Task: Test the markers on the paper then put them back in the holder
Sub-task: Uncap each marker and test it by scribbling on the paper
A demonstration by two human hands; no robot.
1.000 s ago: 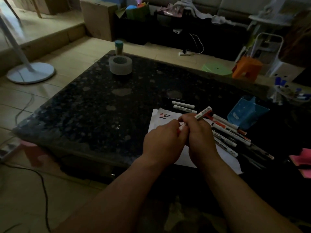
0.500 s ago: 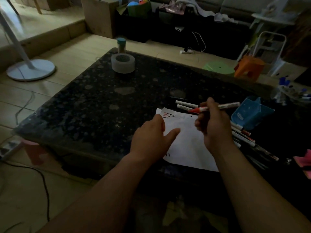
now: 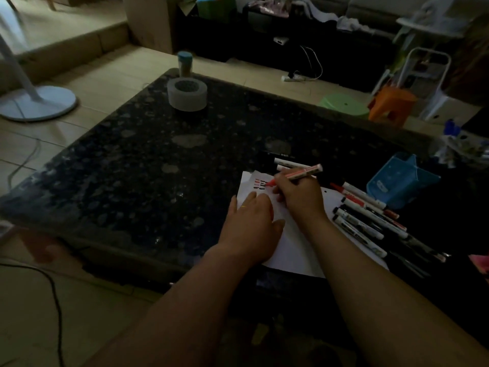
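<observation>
A white sheet of paper [image 3: 291, 247] lies near the front edge of the dark stone table [image 3: 158, 160], with short red and black strokes at its far left corner. My right hand [image 3: 300, 197] grips an uncapped red marker [image 3: 296, 174], its tip touching the paper beside those strokes. My left hand [image 3: 251, 226] lies flat on the paper, pressing it down. Several capped markers [image 3: 365, 215] lie in a row to the right of the sheet. The blue holder [image 3: 399, 181] lies tipped over behind them.
A roll of tape [image 3: 187, 94] and a small jar [image 3: 184, 64] stand at the table's far left. A fan base [image 3: 37, 102] is on the floor at left. Orange [image 3: 391, 104] and green [image 3: 344, 104] stools stand beyond the table. A cable runs across the floor at lower left.
My hands were together at the marker, then came apart with it uncapped. My right hand has lowered the red tip onto the paper; my left hand has settled flat on the sheet.
</observation>
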